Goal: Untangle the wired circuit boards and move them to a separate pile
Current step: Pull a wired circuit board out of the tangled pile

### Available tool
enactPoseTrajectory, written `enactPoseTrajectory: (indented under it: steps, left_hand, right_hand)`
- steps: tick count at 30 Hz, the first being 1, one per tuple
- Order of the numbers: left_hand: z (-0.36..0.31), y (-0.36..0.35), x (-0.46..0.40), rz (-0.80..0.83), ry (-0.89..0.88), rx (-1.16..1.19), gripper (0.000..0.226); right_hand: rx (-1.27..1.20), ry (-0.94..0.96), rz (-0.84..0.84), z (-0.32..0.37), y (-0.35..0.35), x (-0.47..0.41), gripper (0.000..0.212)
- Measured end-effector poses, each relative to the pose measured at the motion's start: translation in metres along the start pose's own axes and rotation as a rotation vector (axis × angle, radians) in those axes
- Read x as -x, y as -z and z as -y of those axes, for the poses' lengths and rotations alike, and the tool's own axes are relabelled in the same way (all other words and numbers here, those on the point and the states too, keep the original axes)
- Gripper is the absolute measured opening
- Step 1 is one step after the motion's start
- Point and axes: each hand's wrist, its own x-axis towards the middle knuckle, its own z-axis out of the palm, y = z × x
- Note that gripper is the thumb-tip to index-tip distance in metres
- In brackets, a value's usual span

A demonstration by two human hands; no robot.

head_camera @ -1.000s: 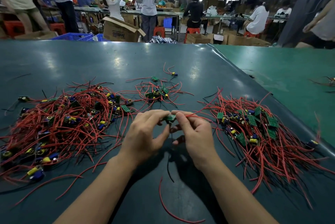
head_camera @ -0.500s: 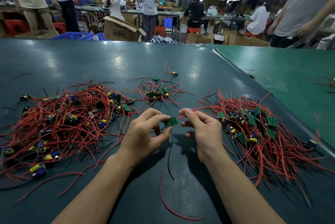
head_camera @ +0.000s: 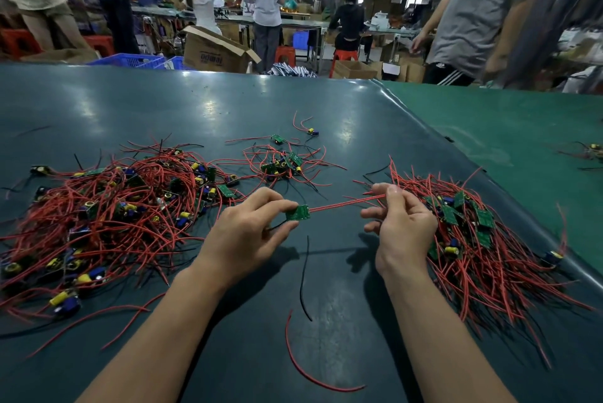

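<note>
My left hand pinches a small green circuit board between thumb and fingertips, holding it above the dark green table mat. Its red wires run taut to my right hand, which pinches them near their far ends between thumb and forefinger, the other fingers loosely curled. A black wire seems to hang down from the board, though I cannot tell exactly where it joins. The tangled pile of boards and red wire lies to my left, a smaller cluster sits beyond my hands, and the sorted pile lies just beside my right hand. A loose red wire lies on the mat between my forearms.
</note>
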Motion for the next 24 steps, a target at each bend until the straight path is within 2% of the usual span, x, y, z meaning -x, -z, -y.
enactPoseTrajectory:
  steps: [2,5,7,8,10,12,14,16,19,24]
  left_hand:
    - [0.008,0.004,0.003,-0.061,0.047,-0.058,0.028]
    - [0.017,0.008,0.006,-0.269,0.172,-0.081,0.027]
    - [0.014,0.006,0.005,-0.397,0.208,-0.113,0.028]
    - [0.011,0.004,0.003,-0.429,0.197,-0.128,0.028]
    - [0.006,-0.001,0.000,-0.392,0.111,-0.126,0.030]
    - [0.002,-0.006,0.000,-0.241,-0.027,-0.101,0.032]
    - [-0.002,-0.011,0.000,-0.130,-0.096,-0.062,0.032]
    - [-0.004,-0.014,0.000,-0.123,-0.079,-0.010,0.032]
    - [0.002,-0.012,0.001,-0.199,-0.053,-0.033,0.032]
    - [0.021,0.004,0.002,-0.327,0.005,-0.164,0.012]
  right_hand:
    - [-0.115,-0.081,-0.026,0.005,0.004,-0.005,0.022]
    - [-0.049,-0.022,0.050,0.007,0.005,0.000,0.021]
    - [0.010,-0.013,0.208,0.004,-0.003,0.012,0.020]
    - [0.037,-0.051,0.343,0.001,-0.008,0.020,0.023]
    - [0.103,-0.145,0.634,-0.006,-0.017,0.035,0.035]
    - [0.136,-0.168,0.774,-0.010,-0.022,0.045,0.032]
    - [0.159,-0.132,0.780,-0.012,-0.022,0.046,0.020]
    - [0.185,-0.093,0.742,-0.013,-0.020,0.043,0.020]
    - [0.203,-0.040,0.652,-0.014,-0.018,0.039,0.025]
    - [0.192,0.022,0.533,-0.007,-0.013,0.030,0.025]
